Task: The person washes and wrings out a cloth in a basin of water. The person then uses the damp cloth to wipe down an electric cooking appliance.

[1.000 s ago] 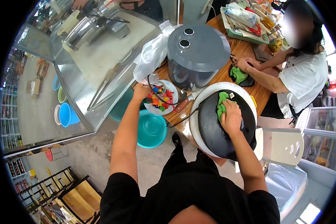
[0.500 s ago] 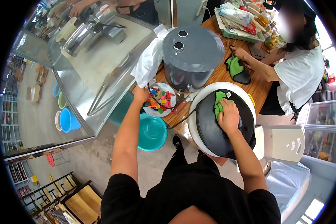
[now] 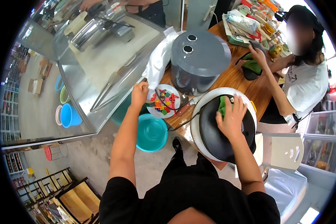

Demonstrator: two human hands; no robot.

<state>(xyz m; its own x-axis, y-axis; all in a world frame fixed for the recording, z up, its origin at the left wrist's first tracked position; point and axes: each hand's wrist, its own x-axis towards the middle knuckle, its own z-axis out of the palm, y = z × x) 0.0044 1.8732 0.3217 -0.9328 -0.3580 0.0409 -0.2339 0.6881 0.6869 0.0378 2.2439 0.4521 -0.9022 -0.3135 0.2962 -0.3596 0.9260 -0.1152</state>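
My left hand [image 3: 139,93] is closed, its fingertips curled together beside the lower end of a white plastic bag [image 3: 158,61]. Whether it pinches the bag or something small, I cannot make out. Just right of it, a white plate [image 3: 153,111] holds small colourful pieces [image 3: 169,100]. My right hand [image 3: 233,117] has its fingers spread over a green cloth [image 3: 222,105], which is partly hidden beneath it. The cloth lies on a black rounded flat thing [image 3: 212,132] with a cord, resting on a big white round basin [image 3: 195,128].
A tall grey lidded pot [image 3: 199,61] stands behind the plate, near a wooden-handled knife [image 3: 184,108]. Below the table edge is a teal basin [image 3: 152,134]. At right a co-worker [image 3: 306,82] handles a black and green item [image 3: 252,69]. A steel-framed counter [image 3: 112,59] runs at left.
My right hand has lifted from the cloth and its fingers have spread. My left hand has moved up slightly and curled. The co-worker has raised a hand with a dark item.
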